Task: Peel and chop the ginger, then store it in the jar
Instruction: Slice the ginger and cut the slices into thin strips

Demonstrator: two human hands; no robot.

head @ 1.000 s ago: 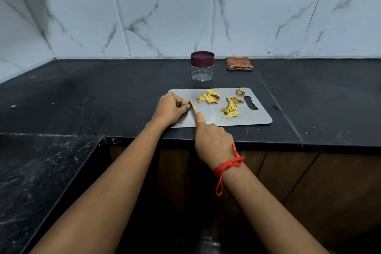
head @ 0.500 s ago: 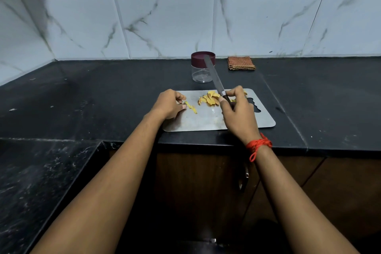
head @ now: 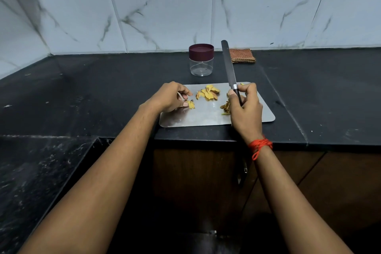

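The right hand [head: 245, 109] grips the knife [head: 228, 66] by the handle, with the blade pointing far. The left hand [head: 169, 97] pinches a ginger piece [head: 191, 105] on the left side of the board [head: 206, 118]. The closed jar [head: 201, 60] stands just beyond.

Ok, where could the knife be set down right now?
Bare steel along the near edge of the board, between the left hand and the right hand. Open counter right and left of it. Crowded: the far half, with ginger slices, the ginger piece the left hand pinches and the raised knife.
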